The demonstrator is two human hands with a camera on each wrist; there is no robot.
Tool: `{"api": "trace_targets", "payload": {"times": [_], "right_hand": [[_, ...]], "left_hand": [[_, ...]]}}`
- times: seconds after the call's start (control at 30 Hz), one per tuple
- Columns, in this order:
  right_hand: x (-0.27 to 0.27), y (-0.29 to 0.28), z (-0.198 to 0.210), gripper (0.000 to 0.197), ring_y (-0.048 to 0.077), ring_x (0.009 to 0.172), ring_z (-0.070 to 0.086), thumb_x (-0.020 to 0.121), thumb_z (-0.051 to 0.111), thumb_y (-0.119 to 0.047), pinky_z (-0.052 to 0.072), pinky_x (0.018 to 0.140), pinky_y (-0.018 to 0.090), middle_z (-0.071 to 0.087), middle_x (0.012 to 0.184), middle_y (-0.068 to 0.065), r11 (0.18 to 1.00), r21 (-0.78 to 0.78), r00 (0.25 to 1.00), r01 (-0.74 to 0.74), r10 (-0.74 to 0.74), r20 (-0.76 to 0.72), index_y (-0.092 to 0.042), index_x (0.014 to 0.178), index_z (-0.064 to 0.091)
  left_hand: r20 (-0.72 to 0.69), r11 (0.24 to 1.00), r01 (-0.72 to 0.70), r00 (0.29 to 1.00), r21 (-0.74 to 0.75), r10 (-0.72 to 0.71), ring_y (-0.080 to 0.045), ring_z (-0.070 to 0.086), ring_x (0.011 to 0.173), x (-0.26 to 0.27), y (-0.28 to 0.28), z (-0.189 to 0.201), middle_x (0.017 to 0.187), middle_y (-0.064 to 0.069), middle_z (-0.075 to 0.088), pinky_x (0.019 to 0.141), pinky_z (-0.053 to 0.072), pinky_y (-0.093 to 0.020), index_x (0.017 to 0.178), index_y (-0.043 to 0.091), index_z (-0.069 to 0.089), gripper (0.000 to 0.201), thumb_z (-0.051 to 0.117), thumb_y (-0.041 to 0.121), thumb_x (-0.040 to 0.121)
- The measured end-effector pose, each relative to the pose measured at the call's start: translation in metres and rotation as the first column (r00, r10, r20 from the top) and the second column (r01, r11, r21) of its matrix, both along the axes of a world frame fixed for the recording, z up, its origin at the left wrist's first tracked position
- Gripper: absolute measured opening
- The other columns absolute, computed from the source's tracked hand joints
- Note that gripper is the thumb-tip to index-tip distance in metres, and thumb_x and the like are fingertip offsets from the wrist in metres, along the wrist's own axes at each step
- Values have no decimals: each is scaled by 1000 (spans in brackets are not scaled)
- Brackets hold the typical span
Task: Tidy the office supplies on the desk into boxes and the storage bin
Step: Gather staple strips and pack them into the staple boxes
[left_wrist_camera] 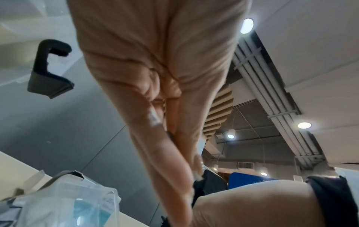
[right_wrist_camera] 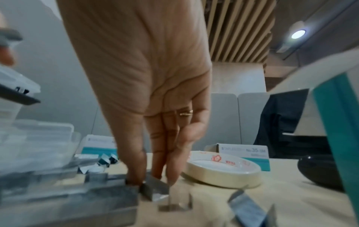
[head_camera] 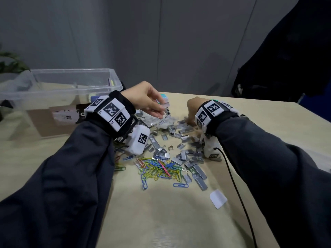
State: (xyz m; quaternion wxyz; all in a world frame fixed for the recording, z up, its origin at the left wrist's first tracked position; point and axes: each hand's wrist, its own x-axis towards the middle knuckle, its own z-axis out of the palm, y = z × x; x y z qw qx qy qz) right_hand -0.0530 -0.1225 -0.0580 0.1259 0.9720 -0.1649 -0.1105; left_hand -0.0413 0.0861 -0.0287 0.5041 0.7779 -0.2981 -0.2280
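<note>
Loose silver staple strips lie heaped on the beige desk, with coloured paper clips piled just in front of them. My left hand hovers over the far side of the heap, thumb and fingers pinched on a pale staple strip, next to a small teal-topped staple box. My right hand reaches down into the heap. In the right wrist view the right hand pinches a staple strip lying on the desk. The clear storage bin stands at the back left.
A roll of tape and two teal-and-white staple boxes lie beyond my right hand, with a black rounded object to the right. A white paper scrap sits near the front. A dark jacket hangs at the back right.
</note>
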Motion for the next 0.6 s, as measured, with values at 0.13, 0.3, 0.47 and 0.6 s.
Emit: {"api": "trace_targets", "payload": {"times": [0.13,0.3,0.47,0.6], "right_hand": [[-6,7,3,25,23,74,70,69,84,-26,60,76,37,65,67,-1,995,69,997,-75,74,27,-13,67,64],[-33,8,21,18,19,81,74,77,78,-22,60,81,37,76,75,5,901,432,989,-30,-36,145,-5,74,76],[-57,-8,25,10,13,76,71,83,74,-10,55,61,20,75,82,8,608,756,888,-244,-173,426,-1,81,74],[-73,-6,20,13,16,83,73,85,73,-3,57,72,20,73,95,17,267,808,755,-525,-294,587,-1,97,71]], "left_hand": [[-13,997,-70,997,22,71,-18,72,61,2,7,1,73,-19,71,53,53,-14,95,-13,67,19,70,-2,80],[-70,990,-134,988,46,137,-12,67,54,5,10,-2,76,-18,72,49,50,-12,91,-9,71,23,77,6,74],[-206,981,-187,963,-48,174,-22,73,67,3,4,-3,86,-25,71,54,55,-16,96,-14,67,17,66,-4,83],[-308,972,-177,943,-152,124,-30,73,82,-1,1,-2,98,-27,70,67,60,-23,101,-15,65,18,61,-9,85]]}}
